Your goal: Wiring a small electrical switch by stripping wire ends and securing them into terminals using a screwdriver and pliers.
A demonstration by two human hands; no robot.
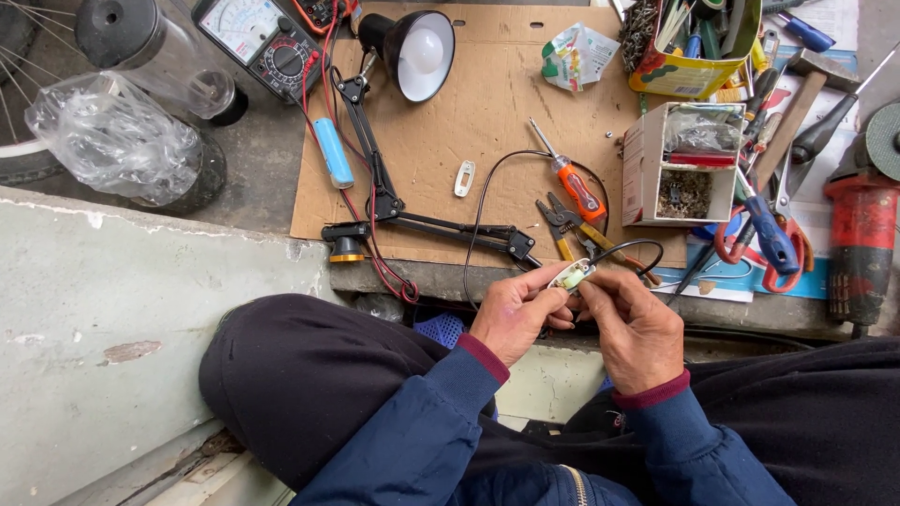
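Observation:
Both my hands meet above my lap at the workbench's front edge. My left hand and my right hand pinch a small white inline switch body between their fingertips. A thin black cable runs from the switch up over the cardboard sheet in a loop. A small white switch cover lies apart on the cardboard. An orange-handled screwdriver and yellow-handled pliers rest just beyond my fingers.
A black arm lamp stretches across the cardboard beside a blue cylindrical cell and a multimeter. An open box of screws, a tool-filled tub, scissors and a red grinder crowd the right.

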